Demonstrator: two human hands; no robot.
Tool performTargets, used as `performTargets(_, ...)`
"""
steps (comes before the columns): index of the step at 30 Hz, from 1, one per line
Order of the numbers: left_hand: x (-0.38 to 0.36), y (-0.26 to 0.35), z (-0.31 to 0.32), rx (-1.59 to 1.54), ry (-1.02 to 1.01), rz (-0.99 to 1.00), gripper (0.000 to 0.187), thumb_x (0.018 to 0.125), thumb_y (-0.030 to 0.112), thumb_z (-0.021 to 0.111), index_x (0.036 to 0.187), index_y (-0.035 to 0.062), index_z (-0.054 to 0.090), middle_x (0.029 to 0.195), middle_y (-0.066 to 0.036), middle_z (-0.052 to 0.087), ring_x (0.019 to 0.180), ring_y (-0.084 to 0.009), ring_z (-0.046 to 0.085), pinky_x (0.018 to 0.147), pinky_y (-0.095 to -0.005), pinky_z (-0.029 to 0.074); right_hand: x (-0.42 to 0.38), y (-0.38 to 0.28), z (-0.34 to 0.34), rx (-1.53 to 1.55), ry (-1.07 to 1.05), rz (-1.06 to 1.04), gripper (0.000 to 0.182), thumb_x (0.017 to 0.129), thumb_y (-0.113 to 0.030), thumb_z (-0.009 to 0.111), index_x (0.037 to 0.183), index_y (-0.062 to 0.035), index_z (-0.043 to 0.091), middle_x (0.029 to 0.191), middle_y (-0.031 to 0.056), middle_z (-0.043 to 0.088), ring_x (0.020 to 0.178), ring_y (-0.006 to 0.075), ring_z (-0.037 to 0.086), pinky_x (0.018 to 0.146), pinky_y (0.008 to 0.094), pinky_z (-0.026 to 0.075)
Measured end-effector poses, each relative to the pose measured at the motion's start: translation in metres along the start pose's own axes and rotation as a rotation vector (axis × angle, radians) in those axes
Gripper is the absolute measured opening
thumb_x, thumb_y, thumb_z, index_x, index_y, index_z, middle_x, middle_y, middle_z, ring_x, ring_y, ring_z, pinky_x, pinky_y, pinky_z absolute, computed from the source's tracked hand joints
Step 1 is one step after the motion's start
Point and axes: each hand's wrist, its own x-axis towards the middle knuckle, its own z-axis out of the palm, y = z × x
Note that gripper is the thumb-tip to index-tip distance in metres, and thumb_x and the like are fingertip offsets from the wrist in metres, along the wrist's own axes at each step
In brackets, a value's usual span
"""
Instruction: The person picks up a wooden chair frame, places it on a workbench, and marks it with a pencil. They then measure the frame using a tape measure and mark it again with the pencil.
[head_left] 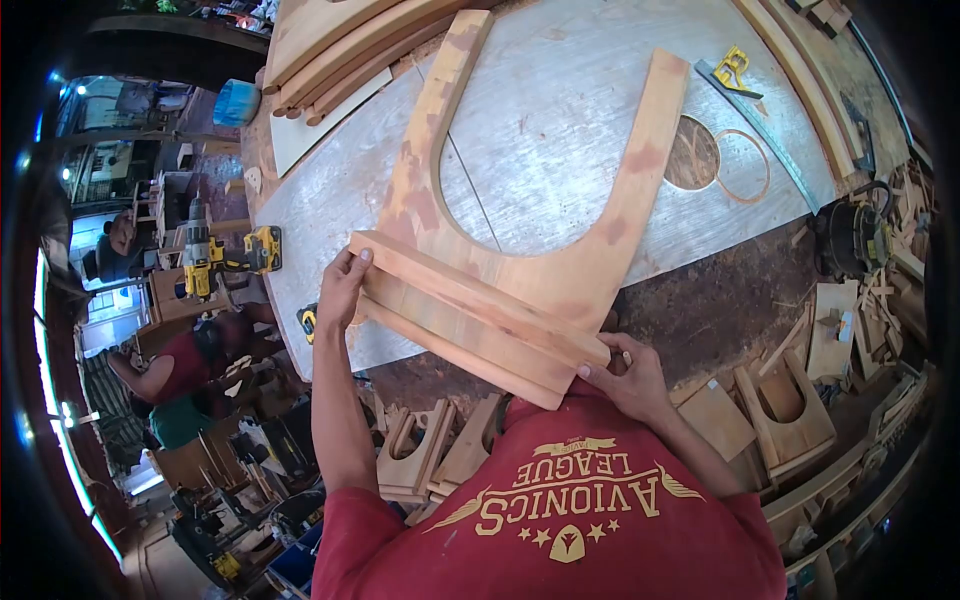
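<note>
With my left hand [344, 284] I hold one end of a straight wooden bar [480, 300]. This forearm goes nearly straight up from my dark red shirt [560, 500], and the wrist is a little bent toward the bar. The thumb and fingers are closed together on the bar's end, with the thumb tip near the top edge.

My right hand [630, 378] is at the other end of the same bar. This forearm comes in slanting, from the lower right of the view, and the hand points to the left. The thumb lies along the near side of the end, and the fingers are bent around it, so this grip is also closed on the wood. How the fingers are placed underneath, I cannot tell.

The bar lies across the wide base of a U-shaped wooden piece [520, 268], between my two hands, and it slopes down toward the right. The two arms of the U-shaped piece point away from me, over the pale sheet [560, 110] on the workbench [700, 320]. Beyond its right arm are a round hole in the sheet, and a yellow-handled square [733, 72]. To the left, well apart from my left hand, there is a yellow drill [203, 258].
</note>
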Motion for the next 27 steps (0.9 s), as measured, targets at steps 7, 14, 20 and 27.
performTargets(7, 0.000, -0.001, 0.001, -0.029, 0.004, 0.001, 0.045, 0.098, 0.035, 0.064, 0.127, 0.0005, 0.062, 0.107, -0.002, 0.068, 0.093, -0.0107, 0.059, 0.084, -0.0273, 0.045, 0.002, 0.014, 0.002, 0.013, 0.007, -0.067, 0.047, 0.081, -0.029, 0.083, 0.113, 0.0015, 0.067, 0.099, 0.0137, 0.074, 0.092, 0.0167, 0.070, 0.082, 0.0321, 0.055)
performTargets(14, 0.000, -0.001, 0.000, -0.032, -0.004, 0.002, 0.045, 0.098, 0.034, 0.065, 0.127, 0.0004, 0.062, 0.107, -0.003, 0.069, 0.094, -0.0111, 0.060, 0.084, -0.0280, 0.047, 0.003, 0.017, 0.004, 0.021, 0.011, -0.068, 0.048, 0.080, -0.029, 0.083, 0.113, 0.0017, 0.067, 0.099, 0.0142, 0.074, 0.093, 0.0170, 0.070, 0.083, 0.0323, 0.055)
performTargets(20, -0.002, 0.004, 0.001, -0.006, -0.010, -0.004, 0.047, 0.098, 0.036, 0.065, 0.127, 0.0006, 0.062, 0.109, -0.004, 0.068, 0.097, -0.0124, 0.060, 0.086, -0.0291, 0.046, 0.002, 0.019, 0.004, 0.044, 0.017, -0.078, 0.048, 0.080, -0.028, 0.084, 0.113, 0.0022, 0.066, 0.098, 0.0140, 0.074, 0.092, 0.0160, 0.069, 0.083, 0.0314, 0.054)
performTargets(27, -0.003, 0.007, 0.000, 0.035, -0.007, -0.023, 0.052, 0.098, 0.038, 0.064, 0.132, -0.0012, 0.058, 0.112, -0.007, 0.068, 0.101, -0.0141, 0.060, 0.092, -0.0315, 0.046, 0.002, 0.021, 0.004, 0.046, 0.019, -0.079, 0.049, 0.079, -0.029, 0.084, 0.112, 0.0023, 0.066, 0.099, 0.0143, 0.074, 0.091, 0.0171, 0.070, 0.082, 0.0321, 0.055)
